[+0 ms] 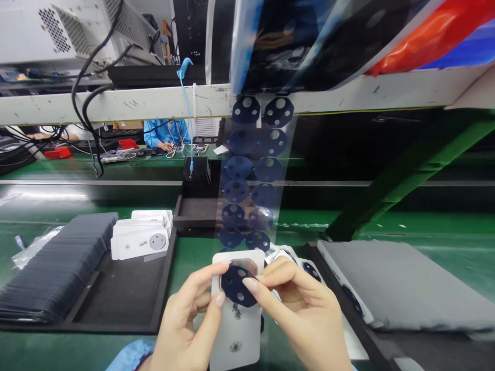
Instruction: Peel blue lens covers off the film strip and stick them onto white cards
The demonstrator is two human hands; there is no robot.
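Note:
My left hand (193,314) grips the left edge of a white phone back cover (235,337), which faces me with small dark printing on it. Over the cover's upper part lies a dark blue octagonal sticker (236,285) with round holes. Thumb and forefinger of my right hand (299,306) pinch this sticker at its right edge. Whether the sticker is fully stuck down, I cannot tell. Just beyond the cover hangs a clear strip (247,193) carrying two columns of similar blue stickers. Behind my right hand, more white covers with dark stickers (311,270) are partly hidden.
At left, a black tray (166,278) holds a row of dark thin sheets (62,263) and stacked white covers (141,237). Grey sheets (410,283) lie at right beside a green post (417,175). A shelf beam (154,105) crosses above; a co-worker in blue (164,134) sits beyond.

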